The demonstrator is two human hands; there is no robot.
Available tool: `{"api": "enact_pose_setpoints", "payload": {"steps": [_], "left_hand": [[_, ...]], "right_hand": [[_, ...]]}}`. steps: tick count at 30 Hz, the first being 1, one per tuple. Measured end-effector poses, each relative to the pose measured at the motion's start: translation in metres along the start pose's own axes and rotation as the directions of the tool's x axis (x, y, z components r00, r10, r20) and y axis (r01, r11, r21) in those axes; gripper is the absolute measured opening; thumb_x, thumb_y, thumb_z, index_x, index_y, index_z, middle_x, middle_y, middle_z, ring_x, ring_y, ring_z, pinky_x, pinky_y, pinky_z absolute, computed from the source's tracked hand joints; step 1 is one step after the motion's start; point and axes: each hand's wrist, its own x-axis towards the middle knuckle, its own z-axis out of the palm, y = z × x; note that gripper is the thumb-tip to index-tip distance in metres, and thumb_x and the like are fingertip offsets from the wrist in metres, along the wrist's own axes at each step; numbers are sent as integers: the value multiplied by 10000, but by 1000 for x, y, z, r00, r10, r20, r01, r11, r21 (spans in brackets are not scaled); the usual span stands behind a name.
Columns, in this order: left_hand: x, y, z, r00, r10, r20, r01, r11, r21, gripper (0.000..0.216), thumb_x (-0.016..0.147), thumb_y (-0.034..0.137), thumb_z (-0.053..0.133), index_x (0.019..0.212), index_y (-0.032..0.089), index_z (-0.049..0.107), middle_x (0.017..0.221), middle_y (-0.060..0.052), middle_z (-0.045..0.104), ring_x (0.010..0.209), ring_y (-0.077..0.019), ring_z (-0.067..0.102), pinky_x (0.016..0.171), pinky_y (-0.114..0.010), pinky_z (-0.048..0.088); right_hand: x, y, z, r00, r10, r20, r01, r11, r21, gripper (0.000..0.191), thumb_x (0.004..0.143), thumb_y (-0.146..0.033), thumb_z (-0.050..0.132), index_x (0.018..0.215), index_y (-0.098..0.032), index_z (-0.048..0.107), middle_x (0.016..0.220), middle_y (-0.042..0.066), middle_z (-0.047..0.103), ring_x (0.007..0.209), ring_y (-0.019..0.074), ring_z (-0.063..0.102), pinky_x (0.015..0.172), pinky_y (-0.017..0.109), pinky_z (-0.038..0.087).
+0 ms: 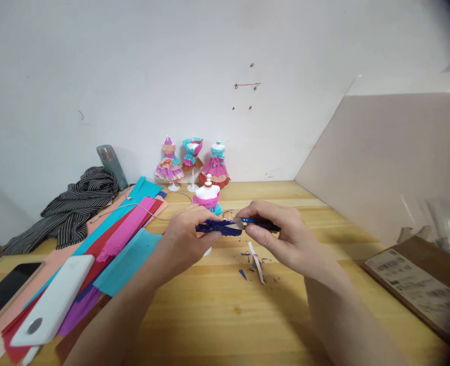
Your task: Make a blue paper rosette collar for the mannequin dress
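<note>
My left hand (184, 239) is closed round a folded, pleated piece of dark blue paper (219, 227), held above the wooden table (217, 315). My right hand (281, 234) is closed on a pair of blue-handled scissors (257, 222) whose blades meet the paper's right end. Blue paper scraps (247, 267) and a white strip (256, 262) lie on the table just below my hands. A small white mannequin with a pink paper skirt (207, 195) stands right behind my hands.
Coloured paper sheets (121, 239) fan out at the left, with a white power bank (53, 300) and a dark phone (3, 292) on them. Three dressed mini mannequins (192, 162), a grey bottle (112, 165) and striped cloth (76, 203) sit by the wall. A cardboard box (419, 287) lies at right.
</note>
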Motion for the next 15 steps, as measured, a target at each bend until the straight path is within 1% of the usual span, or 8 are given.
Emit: {"api": "enact_pose_setpoints", "payload": {"steps": [7,15], "left_hand": [[0,0,1,1000,-13,-7,13,1000,7,93,736,112,638,750,191,683,726,-9,661,687,-157,561,627,-263,394],[1,-2,1,1000,-29,-4,29,1000,-8,100,729,96,653,721,188,690,742,-17,672,734,-166,577,663,-272,401]], "right_hand": [[1,2,2,998,-27,-50,26,1000,-18,175,911,-316,520,910,-182,633,692,15,612,600,134,523,544,253,373],[3,2,3,995,-53,-83,50,998,-47,153,905,-284,537,850,-175,630,628,-16,570,524,104,457,509,244,324]]}}
